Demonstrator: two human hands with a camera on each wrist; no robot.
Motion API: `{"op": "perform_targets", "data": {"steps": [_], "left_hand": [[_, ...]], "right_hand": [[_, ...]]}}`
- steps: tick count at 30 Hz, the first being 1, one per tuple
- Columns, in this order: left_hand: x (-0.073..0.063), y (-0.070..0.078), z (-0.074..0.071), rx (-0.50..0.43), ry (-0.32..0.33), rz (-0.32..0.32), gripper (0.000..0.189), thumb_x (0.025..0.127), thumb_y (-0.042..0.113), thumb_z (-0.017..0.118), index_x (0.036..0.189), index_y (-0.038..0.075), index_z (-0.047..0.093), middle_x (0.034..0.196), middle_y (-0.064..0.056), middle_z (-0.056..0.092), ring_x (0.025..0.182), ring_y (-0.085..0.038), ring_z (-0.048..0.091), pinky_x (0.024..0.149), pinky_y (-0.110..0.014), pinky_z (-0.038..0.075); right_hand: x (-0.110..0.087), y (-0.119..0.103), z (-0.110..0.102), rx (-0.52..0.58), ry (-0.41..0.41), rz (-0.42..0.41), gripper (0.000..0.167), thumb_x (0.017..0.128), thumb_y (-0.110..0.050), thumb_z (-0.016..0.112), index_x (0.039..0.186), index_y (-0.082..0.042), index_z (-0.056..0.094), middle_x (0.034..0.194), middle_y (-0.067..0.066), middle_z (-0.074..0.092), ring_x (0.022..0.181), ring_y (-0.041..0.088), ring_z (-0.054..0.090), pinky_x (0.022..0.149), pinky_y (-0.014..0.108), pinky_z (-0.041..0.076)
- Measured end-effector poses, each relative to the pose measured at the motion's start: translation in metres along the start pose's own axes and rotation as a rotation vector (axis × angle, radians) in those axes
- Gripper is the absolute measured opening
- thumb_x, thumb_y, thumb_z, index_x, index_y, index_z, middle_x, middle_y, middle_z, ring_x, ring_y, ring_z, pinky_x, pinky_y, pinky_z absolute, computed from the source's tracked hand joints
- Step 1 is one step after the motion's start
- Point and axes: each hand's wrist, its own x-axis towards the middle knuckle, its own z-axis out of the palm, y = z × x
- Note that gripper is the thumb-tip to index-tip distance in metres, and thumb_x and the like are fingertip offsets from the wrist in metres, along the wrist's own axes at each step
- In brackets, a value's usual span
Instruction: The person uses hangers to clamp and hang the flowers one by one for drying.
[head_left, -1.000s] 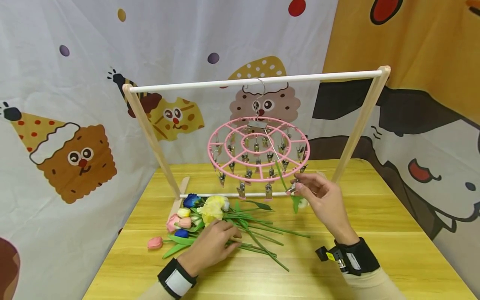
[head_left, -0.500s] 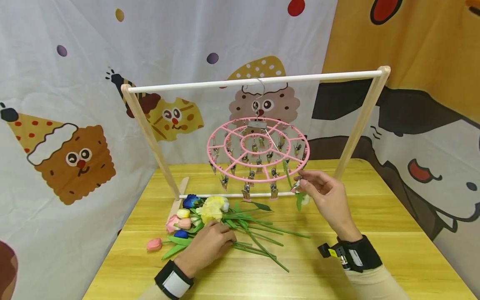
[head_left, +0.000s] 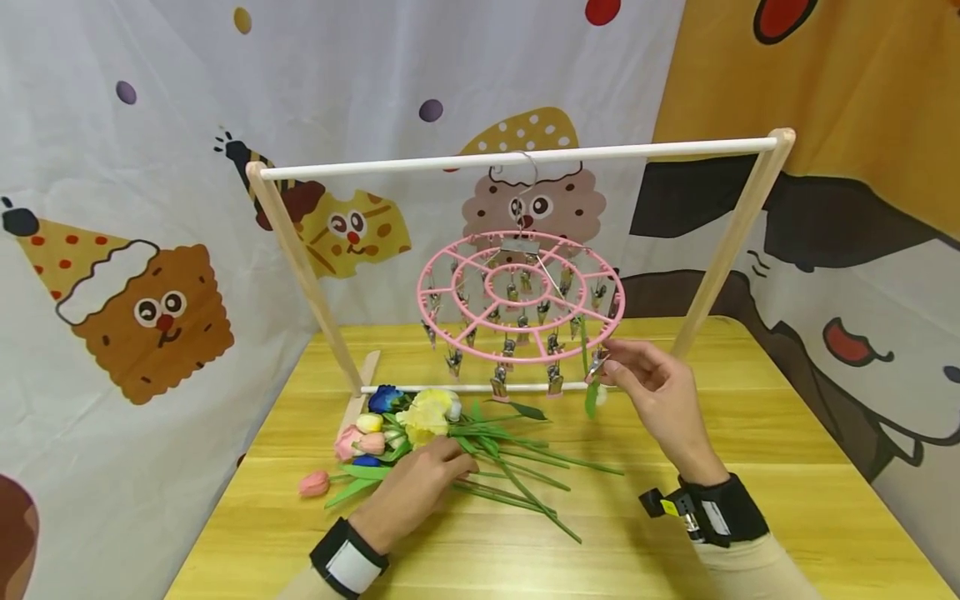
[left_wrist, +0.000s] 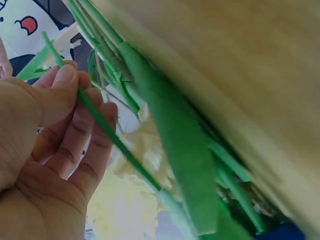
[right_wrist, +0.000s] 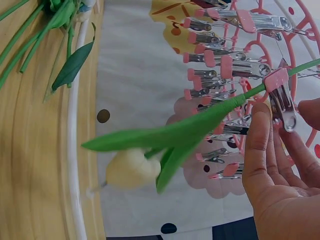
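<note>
In the head view, my right hand (head_left: pixel 660 400) holds a small metal clip (head_left: pixel 597 364) at the right front of the round pink clip hanger (head_left: pixel 521 358). The right wrist view shows the pink pads of this clip (right_wrist: pixel 281 95) clamped across a green stem. That stem belongs to a cream-white tulip (right_wrist: pixel 132 169), whose bloom hangs downward below two leaves. My left hand (head_left: pixel 420 492) lies at a pile of artificial flowers. Its thumb and forefinger pinch a green flower stem (left_wrist: pixel 112 132) in the left wrist view; I cannot tell which bloom it carries.
The hanger's hook hangs from the white top bar (head_left: pixel 360 170) of a wooden-legged rack. Several more clips dangle from its rings. Blue, yellow and pink flowers (head_left: pixel 427 415) lie on the wooden table (head_left: pixel 675 550), stems pointing right. A patterned curtain (head_left: pixel 337 83) stands behind.
My right hand has shifted slightly right with the clip, and the tulip's stem has swung more upright. The left hand stays at the pile, its fingers slightly drawn back.
</note>
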Motion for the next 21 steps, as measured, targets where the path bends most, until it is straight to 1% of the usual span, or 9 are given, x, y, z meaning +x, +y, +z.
{"op": "perform_targets", "data": {"steps": [4,7,9,12,14,16,18,19,21], "left_hand": [[0.005,0.002,-0.009,-0.024,-0.005,0.0,0.037,0.097,-0.01,0.089,0.117,0.02,0.084,0.11,0.005,0.072,0.102,-0.008,0.07,0.084,-0.018,0.066],[0.01,0.004,-0.016,-0.018,-0.006,0.0,0.038,0.098,-0.012,0.087,0.118,0.02,0.083,0.112,0.004,0.072,0.104,-0.009,0.071,0.087,-0.019,0.067],[0.014,0.005,-0.019,-0.011,0.002,0.002,0.035,0.1,-0.011,0.085,0.118,0.02,0.083,0.113,0.004,0.073,0.104,-0.01,0.072,0.088,-0.02,0.067],[0.018,0.008,-0.023,-0.016,0.02,0.009,0.031,0.103,-0.009,0.083,0.117,0.019,0.081,0.113,0.004,0.073,0.105,-0.01,0.072,0.09,-0.02,0.067],[0.021,0.01,-0.027,-0.031,0.044,0.018,0.032,0.105,-0.01,0.08,0.117,0.019,0.08,0.113,0.004,0.073,0.106,-0.01,0.071,0.091,-0.018,0.067],[0.025,0.012,-0.032,-0.047,0.072,0.032,0.031,0.106,-0.009,0.079,0.117,0.019,0.079,0.113,0.004,0.071,0.106,-0.009,0.07,0.09,-0.017,0.066],[0.03,0.014,-0.038,-0.063,0.107,0.054,0.031,0.105,-0.01,0.08,0.119,0.018,0.078,0.113,0.002,0.07,0.105,-0.01,0.069,0.089,-0.017,0.065],[0.033,0.015,-0.042,-0.07,0.124,0.065,0.029,0.106,-0.009,0.079,0.12,0.016,0.078,0.112,0.001,0.07,0.105,-0.011,0.069,0.089,-0.017,0.065],[0.038,0.016,-0.05,-0.076,0.162,0.085,0.026,0.105,-0.008,0.081,0.12,0.014,0.076,0.112,-0.001,0.07,0.104,-0.013,0.07,0.09,-0.017,0.065]], "right_hand": [[-0.003,0.003,0.0,0.02,-0.006,-0.001,0.031,0.113,0.002,0.072,0.143,0.009,0.074,0.12,-0.003,0.088,0.1,0.018,0.088,0.09,0.027,0.072],[-0.007,0.004,-0.001,-0.015,0.003,0.005,0.031,0.113,0.001,0.073,0.144,0.008,0.074,0.122,0.0,0.089,0.101,0.013,0.088,0.09,0.027,0.072],[-0.011,0.004,-0.002,-0.044,0.012,0.01,0.031,0.114,0.0,0.073,0.144,0.007,0.075,0.123,0.002,0.089,0.101,0.009,0.087,0.091,0.026,0.072],[-0.018,0.003,-0.001,-0.076,0.049,0.019,0.029,0.114,0.0,0.072,0.142,0.006,0.075,0.122,0.004,0.089,0.101,0.006,0.086,0.091,0.024,0.071],[-0.024,0.001,0.001,-0.085,0.096,0.015,0.026,0.113,0.002,0.073,0.139,0.007,0.076,0.119,0.002,0.089,0.098,0.007,0.086,0.09,0.022,0.071],[-0.031,-0.001,0.004,-0.091,0.147,-0.007,0.022,0.111,0.005,0.074,0.133,0.008,0.078,0.112,0.0,0.088,0.094,0.007,0.084,0.086,0.02,0.07],[-0.038,-0.004,0.008,-0.115,0.182,-0.053,0.018,0.109,0.009,0.075,0.127,0.008,0.079,0.103,-0.003,0.086,0.088,0.006,0.082,0.082,0.017,0.068],[-0.041,-0.005,0.011,-0.121,0.185,-0.086,0.017,0.107,0.011,0.075,0.124,0.009,0.079,0.1,-0.003,0.085,0.086,0.006,0.081,0.08,0.016,0.068],[-0.046,-0.008,0.017,-0.137,0.161,-0.15,0.019,0.105,0.015,0.075,0.122,0.008,0.08,0.098,-0.002,0.083,0.085,0.004,0.079,0.079,0.015,0.066]]}}
